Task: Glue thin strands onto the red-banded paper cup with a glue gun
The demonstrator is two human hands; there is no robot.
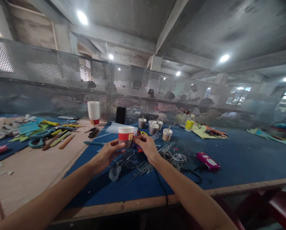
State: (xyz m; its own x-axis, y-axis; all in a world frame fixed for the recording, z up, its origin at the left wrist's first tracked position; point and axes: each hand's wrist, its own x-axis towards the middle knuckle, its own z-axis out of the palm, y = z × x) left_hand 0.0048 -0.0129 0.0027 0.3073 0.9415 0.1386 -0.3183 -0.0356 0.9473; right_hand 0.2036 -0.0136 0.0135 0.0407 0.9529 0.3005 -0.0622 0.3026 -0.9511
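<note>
A paper cup (126, 133), white at the rim with a red band and a greyish lower part, is held upright above the blue table cover. My left hand (111, 150) grips its lower left side, thumb in front. At the cup's right side, my right hand (146, 145) has its fingers pinched together; whatever lies between them is too small to make out. Below both hands are grey cord (177, 160) in a loose heap and thin metal wires (144, 167). Orange-and-blue handled tools behind the right hand are partly hidden.
Several small wrapped cups (153, 128) stand behind. A stack of paper cups (93, 111) is at back left, near a dark phone (120, 115). Scissors (39, 139) and sticks lie left. A magenta device (208, 160) sits right, a yellow-labelled bottle (190, 123) behind. Perforated panel (124, 86) beyond.
</note>
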